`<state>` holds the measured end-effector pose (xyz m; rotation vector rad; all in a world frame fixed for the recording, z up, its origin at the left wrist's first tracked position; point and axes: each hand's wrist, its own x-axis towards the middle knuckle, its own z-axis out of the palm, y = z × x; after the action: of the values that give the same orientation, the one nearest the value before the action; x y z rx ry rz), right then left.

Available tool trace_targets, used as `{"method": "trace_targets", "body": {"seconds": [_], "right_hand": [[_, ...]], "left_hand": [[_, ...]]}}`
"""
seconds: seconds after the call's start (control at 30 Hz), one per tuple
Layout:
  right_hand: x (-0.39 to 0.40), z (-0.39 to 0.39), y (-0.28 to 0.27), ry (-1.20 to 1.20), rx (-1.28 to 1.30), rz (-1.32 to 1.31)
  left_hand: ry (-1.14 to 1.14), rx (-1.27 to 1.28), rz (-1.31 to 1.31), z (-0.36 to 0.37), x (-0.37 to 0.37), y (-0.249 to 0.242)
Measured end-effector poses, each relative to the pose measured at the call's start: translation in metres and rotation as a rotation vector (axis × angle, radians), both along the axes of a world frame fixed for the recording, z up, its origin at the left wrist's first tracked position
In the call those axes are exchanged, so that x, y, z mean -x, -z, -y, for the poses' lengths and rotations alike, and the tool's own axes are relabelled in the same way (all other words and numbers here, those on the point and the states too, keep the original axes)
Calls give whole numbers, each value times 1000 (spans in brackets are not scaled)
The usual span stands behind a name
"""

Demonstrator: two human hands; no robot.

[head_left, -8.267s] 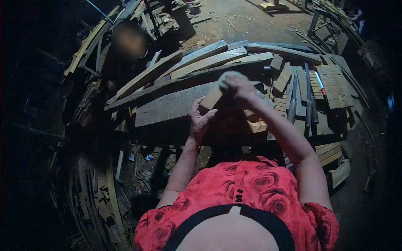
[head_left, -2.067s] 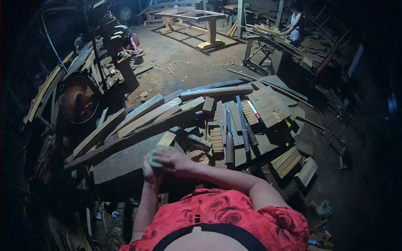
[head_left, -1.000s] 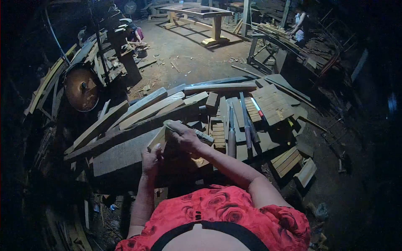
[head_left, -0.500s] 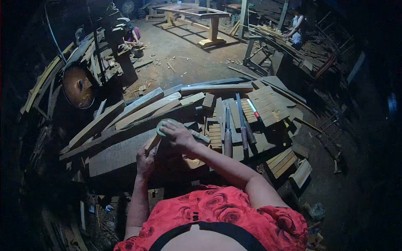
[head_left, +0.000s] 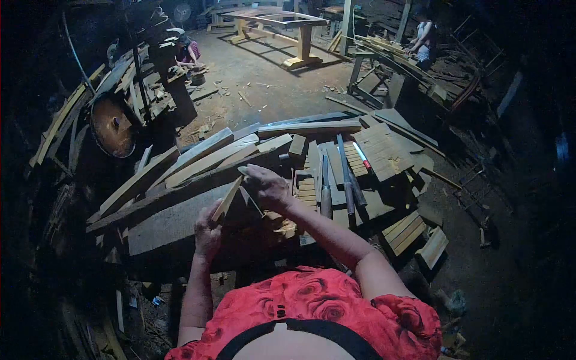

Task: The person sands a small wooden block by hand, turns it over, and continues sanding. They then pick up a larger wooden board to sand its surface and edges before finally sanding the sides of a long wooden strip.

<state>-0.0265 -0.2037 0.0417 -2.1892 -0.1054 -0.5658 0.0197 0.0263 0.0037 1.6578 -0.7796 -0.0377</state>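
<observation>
My left hand [head_left: 208, 231] is closed around the lower end of a narrow wooden piece [head_left: 228, 200], which slants up and to the right over the bench. At the upper end of that piece is my right hand [head_left: 270, 190], fingers bent over a pale green pad [head_left: 242, 171]. Only the pad's edge shows; the rest is under the fingers. To the right of my right forearm lie wooden-handled chisels [head_left: 326, 195] and a red-and-white marker [head_left: 362, 155].
Long wooden boards [head_left: 204, 161] lie along the bench's far side. Slatted wood blocks [head_left: 379, 150] are at the right. Beyond stands a large table frame [head_left: 303, 45]. One person [head_left: 189, 51] crouches at the far left; another person [head_left: 425, 42] is at a far-right bench.
My right hand has shifted right and turned, taking the green pad off the wooden piece's upper face. More of the piece now shows; my left hand stays nearly in place.
</observation>
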Motion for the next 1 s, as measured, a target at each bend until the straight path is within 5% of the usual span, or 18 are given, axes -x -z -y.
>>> {"method": "trace_targets", "body": {"seconds": [0.07, 0.13, 0.2, 0.3, 0.37, 0.47, 0.67, 0.87, 0.93, 1.0], "right_hand": [[9, -12, 8, 15, 117, 160], [8, -21, 35, -63, 410, 147], [4, -26, 50, -124, 431, 75], [6, -32, 53, -37, 462, 27], [10, -33, 41, -51, 378, -48], [10, -36, 36, -40, 405, -64], [4, -51, 34, 23, 362, -34], [5, -79, 49, -419, 346, 78], [-12, -58, 71, -213, 139, 83], [-11, -45, 37, 17, 340, 185]], "left_hand": [[-124, -330, 97, -3, 3, -12], [-100, -429, 187, -11, -3, -15], [-81, -520, 285, -11, -3, -16], [-183, -173, 49, -5, 6, -18], [-13, 55, -412, -8, 8, -27], [-37, -103, -195, -19, -5, -7], [-72, 21, -317, -12, 10, -19], [-112, -5, -151, -17, 5, -6], [-77, 37, -240, -14, 8, -6], [-71, 49, -287, -16, 13, -11]]}}
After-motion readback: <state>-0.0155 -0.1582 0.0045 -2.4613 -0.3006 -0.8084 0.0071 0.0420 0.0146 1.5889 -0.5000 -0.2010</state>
